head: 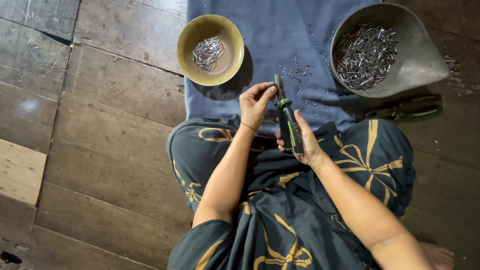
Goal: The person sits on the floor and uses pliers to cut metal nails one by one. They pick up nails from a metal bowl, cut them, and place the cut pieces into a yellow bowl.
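Nearest to us is our lap, covered by a dark teal garment with gold bow patterns (280, 220), with both forearms reaching forward over it. Our right hand (305, 142) is clamped around the black and green handles of a pair of pliers (289, 122), whose metal nose points away from us, up over the blue cloth (285, 35). Our left hand (256, 102) is pinched together at the fingertips, right against the nose of the pliers; whether something small sits between those fingertips we cannot tell. The two hands are close together, nearly meeting at the tool's tip.

The blue cloth lies on the dark wooden plank floor (100, 125) ahead of our knees. On its left edge stands a yellow bowl (190, 30) with a small heap of short metal pins inside. On the right rests a grey scoop-shaped pan (425, 55) holding a much larger pile of the same pins. A few loose pins (300, 70) are scattered on the cloth between the two containers, just beyond the pliers. A second tool with green handles (405, 110) lies on the floor below the grey pan.
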